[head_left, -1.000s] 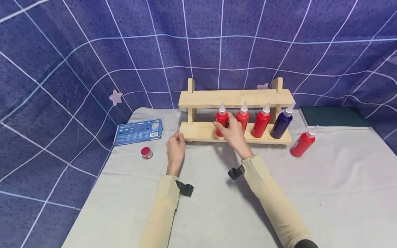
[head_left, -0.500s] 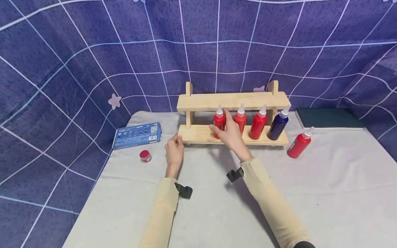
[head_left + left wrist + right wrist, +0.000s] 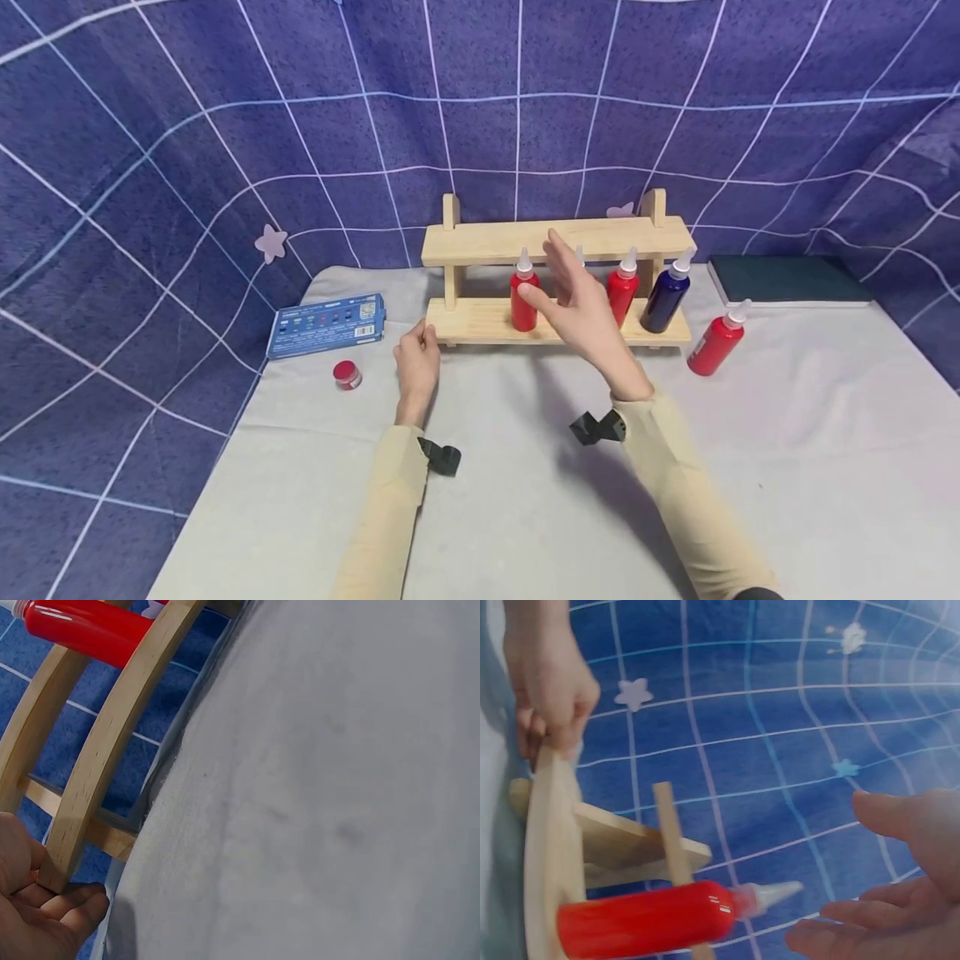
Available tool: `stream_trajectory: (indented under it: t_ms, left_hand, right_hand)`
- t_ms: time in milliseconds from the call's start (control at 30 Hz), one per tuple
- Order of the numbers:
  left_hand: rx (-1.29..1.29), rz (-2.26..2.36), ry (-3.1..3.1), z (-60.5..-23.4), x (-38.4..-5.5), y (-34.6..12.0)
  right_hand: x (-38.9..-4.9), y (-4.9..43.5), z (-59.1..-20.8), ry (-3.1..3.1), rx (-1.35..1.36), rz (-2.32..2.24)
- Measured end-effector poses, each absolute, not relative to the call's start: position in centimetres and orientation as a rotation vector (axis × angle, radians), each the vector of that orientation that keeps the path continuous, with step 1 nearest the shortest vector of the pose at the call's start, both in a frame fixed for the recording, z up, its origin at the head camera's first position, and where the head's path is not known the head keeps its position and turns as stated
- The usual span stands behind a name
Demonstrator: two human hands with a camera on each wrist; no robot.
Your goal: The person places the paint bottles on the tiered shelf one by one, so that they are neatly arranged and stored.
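Note:
A two-tier wooden rack (image 3: 474,315) stands at the back of the table. My left hand (image 3: 417,371) grips the left end of its lower board, thumb on one face and fingers on the other in the left wrist view. On that board several squeeze bottles stand in a row. The leftmost red bottle (image 3: 524,305) is upright, and my right hand (image 3: 588,321) hovers beside it, fingers spread, holding nothing. Behind this hand another red bottle is mostly hidden, its white tip showing. Farther right stand a red bottle (image 3: 621,293) and a dark blue bottle (image 3: 665,302).
One more red bottle (image 3: 716,344) stands on the table right of the rack, before a dark green book (image 3: 787,281). At left lie a blue box (image 3: 326,325) and a small red-lidded jar (image 3: 347,375). A blue curtain (image 3: 480,133) hangs behind.
My right hand has let go of the leftmost red bottle and drawn back up and to the right, its fingers spreading. The bottle stays on the board. My left hand keeps its grip.

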State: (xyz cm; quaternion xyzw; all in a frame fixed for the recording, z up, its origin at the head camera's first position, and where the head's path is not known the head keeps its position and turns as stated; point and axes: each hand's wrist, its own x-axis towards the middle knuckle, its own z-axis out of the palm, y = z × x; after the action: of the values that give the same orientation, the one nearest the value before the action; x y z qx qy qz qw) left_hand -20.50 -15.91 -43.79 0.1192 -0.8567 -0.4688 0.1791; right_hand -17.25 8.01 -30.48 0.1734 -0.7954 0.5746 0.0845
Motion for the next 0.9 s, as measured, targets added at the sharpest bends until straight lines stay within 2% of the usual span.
stream_trajectory:
  t_ms: [433,900]
  left_hand:
    - [0.341,-1.326,-2.422,-43.6,-20.5,-15.8]
    - [0.325,-1.316,-2.412,-43.8,-20.7,-15.8]
  right_hand:
    - [-14.3,14.4,-29.1,-2.311,0.428,1.648]
    - [-13.6,23.6,-30.3,-2.342,0.08,1.434]
